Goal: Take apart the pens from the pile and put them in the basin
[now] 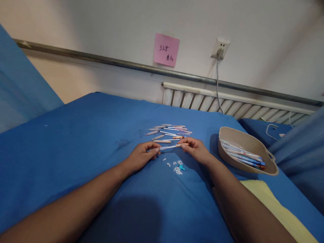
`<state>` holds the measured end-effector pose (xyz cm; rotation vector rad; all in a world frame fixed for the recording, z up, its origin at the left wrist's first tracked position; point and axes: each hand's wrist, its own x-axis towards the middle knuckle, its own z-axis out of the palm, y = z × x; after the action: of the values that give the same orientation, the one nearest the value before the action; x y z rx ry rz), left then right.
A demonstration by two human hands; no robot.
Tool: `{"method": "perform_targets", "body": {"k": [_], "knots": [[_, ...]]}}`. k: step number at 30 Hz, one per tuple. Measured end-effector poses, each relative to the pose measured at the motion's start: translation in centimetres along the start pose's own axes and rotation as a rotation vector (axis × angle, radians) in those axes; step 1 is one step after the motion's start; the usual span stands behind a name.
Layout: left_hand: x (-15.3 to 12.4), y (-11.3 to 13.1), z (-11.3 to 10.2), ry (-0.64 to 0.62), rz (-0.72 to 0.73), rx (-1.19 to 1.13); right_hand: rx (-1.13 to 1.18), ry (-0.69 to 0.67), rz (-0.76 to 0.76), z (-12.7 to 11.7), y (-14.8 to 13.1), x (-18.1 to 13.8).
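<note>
My left hand and my right hand together hold one thin pen horizontally just above the blue cloth-covered surface. The left fingers pinch its pale barrel end; the right fingers pinch the orange-tipped end. Just beyond the hands lies a loose group of several pens and pen parts. Small white and light blue bits lie on the cloth right below the held pen.
A beige oval basket with several pens inside sits to the right of my right hand. A yellow cloth lies near my right forearm. Behind are a wall with a pink note, a socket with a cable and a radiator.
</note>
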<state>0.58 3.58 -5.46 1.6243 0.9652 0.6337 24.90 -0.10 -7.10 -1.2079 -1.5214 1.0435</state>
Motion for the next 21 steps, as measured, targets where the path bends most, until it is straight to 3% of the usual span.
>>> {"method": "perform_targets", "body": {"k": [6, 13, 21], "knots": [[-0.1, 0.0, 0.0, 0.001, 0.016, 0.012, -0.079, 0.015, -0.029, 0.4, 0.0, -0.2], [-0.1, 0.1, 0.1, -0.031, 0.021, 0.018, -0.171, -0.001, -0.055, 2.6, -0.6, -0.5], [-0.2, 0.0, 0.2, -0.069, -0.011, -0.062, -0.211, 0.07, -0.095, 4.1, -0.8, -0.7]]}}
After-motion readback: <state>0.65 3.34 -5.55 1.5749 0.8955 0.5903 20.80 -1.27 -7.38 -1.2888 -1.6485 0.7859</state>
